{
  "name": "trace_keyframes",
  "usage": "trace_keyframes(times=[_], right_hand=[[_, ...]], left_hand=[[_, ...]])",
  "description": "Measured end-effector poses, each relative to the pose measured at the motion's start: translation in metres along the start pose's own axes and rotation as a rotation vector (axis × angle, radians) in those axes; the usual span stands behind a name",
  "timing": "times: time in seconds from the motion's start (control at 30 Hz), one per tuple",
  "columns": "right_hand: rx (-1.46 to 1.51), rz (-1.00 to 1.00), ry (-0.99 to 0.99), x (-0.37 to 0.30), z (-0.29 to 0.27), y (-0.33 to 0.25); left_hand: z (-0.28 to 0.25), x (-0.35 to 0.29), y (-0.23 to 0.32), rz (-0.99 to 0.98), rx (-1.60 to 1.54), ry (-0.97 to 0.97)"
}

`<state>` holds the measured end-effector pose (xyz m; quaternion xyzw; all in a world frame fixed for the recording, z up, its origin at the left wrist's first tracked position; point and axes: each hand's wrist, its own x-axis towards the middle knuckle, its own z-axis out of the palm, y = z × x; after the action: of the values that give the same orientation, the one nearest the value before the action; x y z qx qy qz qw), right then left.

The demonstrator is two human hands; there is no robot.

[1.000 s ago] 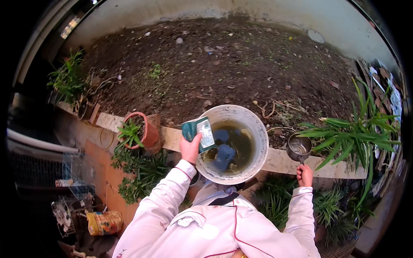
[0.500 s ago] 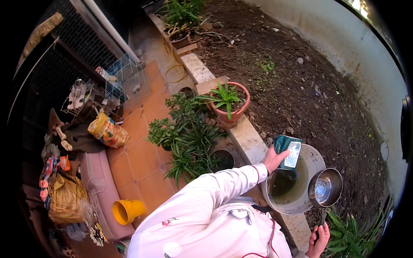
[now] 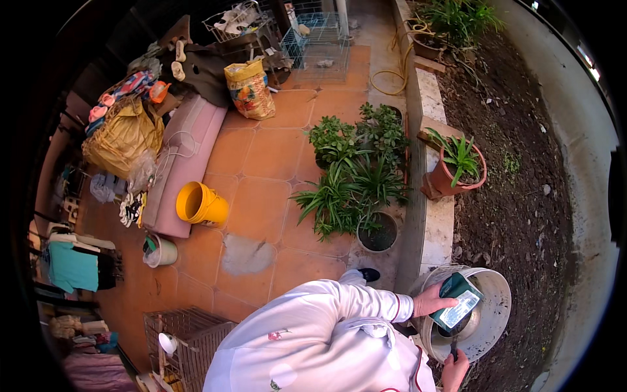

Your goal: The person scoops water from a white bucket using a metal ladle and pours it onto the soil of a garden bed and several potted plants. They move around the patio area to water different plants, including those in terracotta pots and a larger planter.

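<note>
My left hand [image 3: 431,302] grips a dark green carton [image 3: 457,291] with a pale label, held over the mouth of a white bucket [image 3: 501,307]. The bucket stands by the low wall, at the edge of the soil. My right hand [image 3: 455,370] is closed round the dark handle of a metal saucepan [image 3: 469,326]. The pan is down inside the bucket's mouth, partly hidden behind the carton. Whether anything is in the pan cannot be made out.
A potted plant [image 3: 460,163] stands on the low wall [image 3: 439,225], with bare soil [image 3: 522,202] beyond it. Leafy plants [image 3: 356,183] and a dark pot [image 3: 377,232] are left of the wall. On the tiles stand a yellow bucket [image 3: 202,204], a pink cushion [image 3: 189,150] and a wooden crate [image 3: 189,340].
The saucepan has moved left from beside the bucket into its mouth, under the carton. My right hand moved with it. The view has swung toward the left, showing more of the tiled floor.
</note>
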<state>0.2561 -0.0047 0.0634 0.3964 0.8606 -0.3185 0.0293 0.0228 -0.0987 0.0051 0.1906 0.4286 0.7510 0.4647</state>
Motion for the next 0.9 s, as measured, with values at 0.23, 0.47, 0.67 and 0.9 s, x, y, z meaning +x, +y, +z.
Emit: trace_keyframes(times=[0.23,0.47,0.67,0.9], right_hand=[[-0.147,-0.149,0.060,0.018,0.008,0.013],[-0.239,-0.209,-0.112,0.004,-0.021,-0.008],[-0.199,0.066,-0.186,-0.004,-0.055,-0.071],[-0.368,-0.011,-0.056,-0.009,-0.064,-0.067]], left_hand=[[0.002,-0.037,-0.014,0.071,0.095,-0.061],[0.006,-0.041,-0.015,0.136,0.164,0.011],[-0.006,-0.042,-0.002,0.052,0.213,-0.116],[-0.013,-0.035,0.000,0.024,0.254,-0.128]])
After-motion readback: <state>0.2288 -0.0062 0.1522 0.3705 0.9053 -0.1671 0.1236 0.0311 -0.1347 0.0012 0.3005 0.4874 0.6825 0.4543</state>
